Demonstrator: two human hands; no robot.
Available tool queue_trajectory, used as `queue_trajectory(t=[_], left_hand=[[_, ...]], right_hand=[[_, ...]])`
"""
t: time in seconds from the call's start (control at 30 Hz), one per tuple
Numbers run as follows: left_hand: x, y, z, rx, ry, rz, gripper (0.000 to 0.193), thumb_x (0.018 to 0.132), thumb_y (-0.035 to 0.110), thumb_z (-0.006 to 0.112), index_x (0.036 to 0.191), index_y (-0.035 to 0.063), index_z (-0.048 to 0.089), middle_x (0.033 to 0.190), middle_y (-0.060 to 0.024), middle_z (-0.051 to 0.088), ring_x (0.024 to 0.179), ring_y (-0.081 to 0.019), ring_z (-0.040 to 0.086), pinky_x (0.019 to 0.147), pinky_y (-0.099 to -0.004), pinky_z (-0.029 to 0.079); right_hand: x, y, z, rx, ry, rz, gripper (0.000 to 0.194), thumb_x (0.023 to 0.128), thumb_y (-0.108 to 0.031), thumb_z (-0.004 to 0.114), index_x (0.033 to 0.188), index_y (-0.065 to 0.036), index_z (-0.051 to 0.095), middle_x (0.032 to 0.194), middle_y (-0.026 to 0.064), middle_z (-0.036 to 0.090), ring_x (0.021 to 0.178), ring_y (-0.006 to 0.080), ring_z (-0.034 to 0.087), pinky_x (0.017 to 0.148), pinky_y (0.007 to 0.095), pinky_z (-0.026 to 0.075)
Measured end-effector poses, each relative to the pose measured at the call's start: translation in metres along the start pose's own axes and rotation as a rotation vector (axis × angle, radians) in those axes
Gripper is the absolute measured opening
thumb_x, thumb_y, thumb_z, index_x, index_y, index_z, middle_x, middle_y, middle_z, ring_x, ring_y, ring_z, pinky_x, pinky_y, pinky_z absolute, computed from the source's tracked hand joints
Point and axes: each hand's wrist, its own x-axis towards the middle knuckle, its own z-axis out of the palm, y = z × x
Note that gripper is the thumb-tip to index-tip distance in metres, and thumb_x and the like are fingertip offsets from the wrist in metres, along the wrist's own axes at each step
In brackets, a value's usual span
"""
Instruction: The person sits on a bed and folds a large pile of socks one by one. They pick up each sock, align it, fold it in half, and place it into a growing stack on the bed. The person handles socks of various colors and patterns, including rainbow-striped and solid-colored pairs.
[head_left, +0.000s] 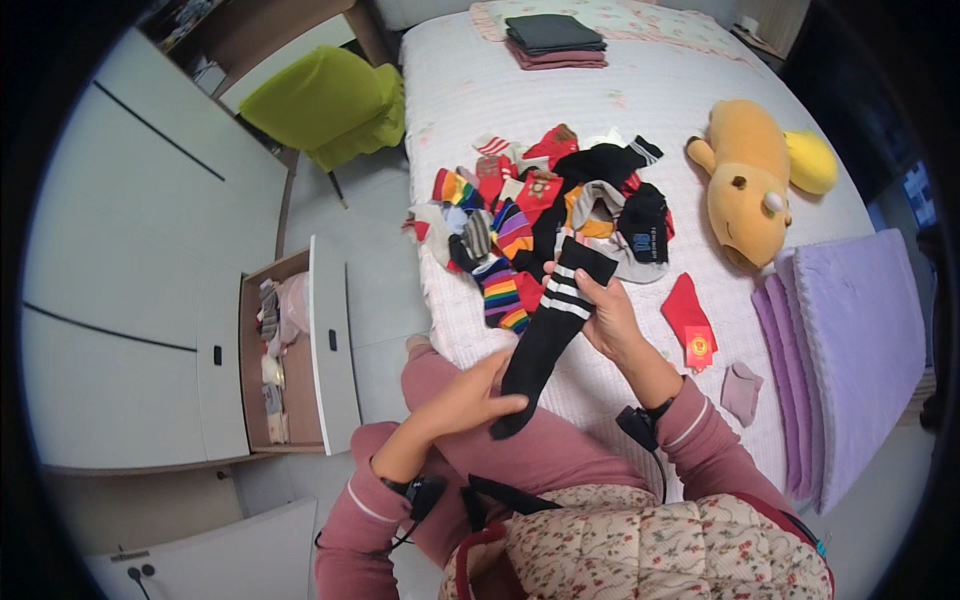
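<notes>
A long black sock (546, 337) with white stripes near its cuff slants across my lap and the bed edge. My right hand (611, 311) grips it at the striped cuff, thumb on top. Lower down, near the toe, my left hand (469, 394) has its thumb over the sock and its fingers partly hidden behind it. Just beyond lies a heap of mixed socks, among them a rainbow-striped sock (501, 300), a red sock (541, 191) and a black sock with blue print (643, 225). A red sock with a tag (686, 315) and a small pink sock (741, 394) lie apart to the right.
The bed (457, 90) carries folded clothes (555, 41), a plush toy (750, 172) and a folded purple blanket (862, 337). At left, an open drawer (304, 390) holds socks. A green-covered chair (322, 101) stands behind it. Cables hang from both wrist straps.
</notes>
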Motion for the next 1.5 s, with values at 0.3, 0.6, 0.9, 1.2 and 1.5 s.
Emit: queue_trajectory(t=[0.3, 0.6, 0.9, 1.2, 1.5], left_hand=[[0.023, 0.073, -0.027, 0.091, 0.638, 0.301, 0.035, 0.087, 0.014, 0.064, 0.118, -0.0005, 0.058, 0.113, -0.0151, 0.054, 0.1, -0.0288, 0.059, 0.088, -0.0344, 0.046], [-0.001, 0.09, -0.04, -0.248, 0.696, 0.467, 0.023, 0.1, 0.015, 0.047, 0.115, 0.0005, 0.058, 0.104, -0.0043, 0.062, 0.096, -0.0093, 0.056, 0.087, -0.0239, 0.045], [-0.018, 0.066, -0.073, -0.315, 1.148, 0.564, 0.021, 0.096, 0.004, 0.05, 0.116, 0.0086, 0.046, 0.086, 0.0024, 0.049, 0.07, -0.0011, 0.043, 0.058, -0.014, 0.033], [0.113, -0.053, -0.061, -0.462, 0.681, 0.233, 0.018, 0.093, 0.007, 0.05, 0.094, 0.0012, 0.067, 0.086, 0.0013, 0.06, 0.071, -0.0053, 0.051, 0.066, -0.0197, 0.044], [0.224, -0.187, -0.022, -0.316, 0.345, -0.32, 0.043, 0.087, 0.042, 0.066, 0.064, 0.0055, 0.068, 0.053, 0.0011, 0.055, 0.046, -0.0062, 0.046, 0.045, -0.0232, 0.036]], right_hand=[[-0.024, -0.026, 0.059, -0.582, -0.314, -0.078, 0.029, 0.095, -0.018, 0.058, 0.118, 0.001, 0.057, 0.107, 0.0058, 0.064, 0.092, 0.0098, 0.061, 0.079, 0.026, 0.051], [-0.019, -0.028, 0.077, -0.747, -0.377, -0.144, 0.035, 0.086, -0.008, 0.067, 0.118, 0.001, 0.055, 0.104, 0.0047, 0.065, 0.094, 0.0104, 0.06, 0.082, 0.0272, 0.05], [-0.022, 0.009, 0.016, -1.359, -0.764, -0.123, 0.035, 0.083, -0.024, 0.072, 0.076, 0.0, 0.048, 0.061, 0.0077, 0.043, 0.056, 0.0159, 0.043, 0.051, 0.0341, 0.035], [-0.005, 0.005, -0.12, -0.918, -0.666, 0.566, 0.032, 0.086, -0.005, 0.064, 0.116, 0.0, 0.053, 0.1, 0.0008, 0.064, 0.091, 0.0116, 0.058, 0.085, 0.0284, 0.047], [0.05, -0.08, -0.172, -0.883, -0.085, 0.374, 0.024, 0.095, -0.03, 0.057, 0.09, -0.008, 0.064, 0.082, 0.0, 0.067, 0.072, 0.008, 0.062, 0.064, 0.0226, 0.05]])
